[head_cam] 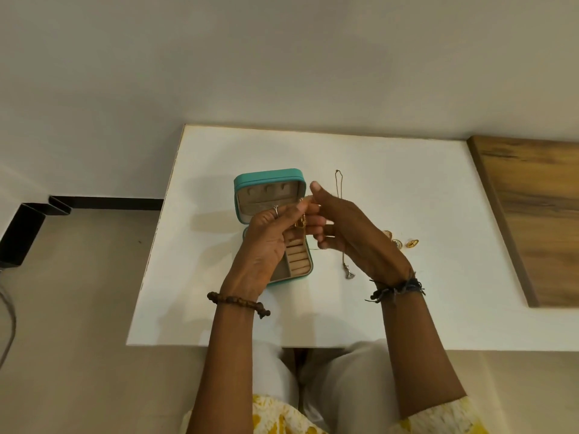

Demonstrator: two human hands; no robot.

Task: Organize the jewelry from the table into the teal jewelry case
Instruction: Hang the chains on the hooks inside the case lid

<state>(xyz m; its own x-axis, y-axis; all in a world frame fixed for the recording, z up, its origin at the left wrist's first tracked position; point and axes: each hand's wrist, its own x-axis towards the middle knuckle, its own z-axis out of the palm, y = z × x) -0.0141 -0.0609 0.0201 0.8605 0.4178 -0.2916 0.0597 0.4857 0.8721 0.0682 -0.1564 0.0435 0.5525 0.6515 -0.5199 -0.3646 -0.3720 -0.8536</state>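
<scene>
A white counter (391, 308) spreads beneath the grip and reaches away on every side of it. Well to the right of the grip a wooden panel (539, 214) lies along the counter's edge. Far to the left, down on the beige floor (78, 292), sit black rectangular frames (25, 233) and a grey cable (9, 321).

I count one teal jewelry case (270, 180), open on the one white table (407, 189). Three small hooks show in its lid at the far side. I see two hands: the left hand (266, 245) and the right hand (354, 236), together pinching one gold piece (300, 221). One chain necklace (339, 186) lies right of the case. Three small gold items (412, 243) sit at the right, partly hidden, so that count is unsure. Two wrist bracelets, one per wrist; one ring on the left hand.
</scene>
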